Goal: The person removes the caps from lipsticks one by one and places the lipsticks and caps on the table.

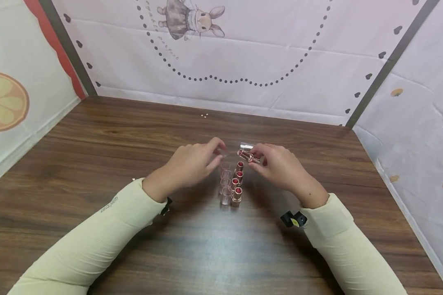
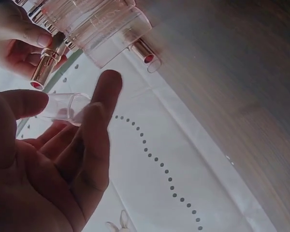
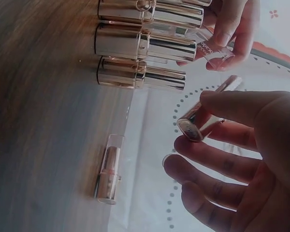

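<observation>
My left hand [image 1: 192, 162] pinches a small clear plastic cap [image 2: 65, 107] between thumb and fingers, plain in the left wrist view. In my right hand [image 1: 282, 168] is a gold lipstick tube [image 3: 200, 118], gripped by the thumb and fingertips; its open end shows red in the left wrist view. The cap and the tube are apart. Between the hands, several uncapped gold lipsticks [image 1: 238, 194] with red tips stand upright in a row. Clear caps [image 1: 226, 197] form another row along their left side.
A lipstick with a clear cover [image 3: 110, 169] sits apart from the row in the right wrist view. Small white bits [image 1: 204, 116] lie near the back of the brown wooden table [image 1: 140, 131]. Printed cloth walls [image 1: 243, 49] border the back and sides.
</observation>
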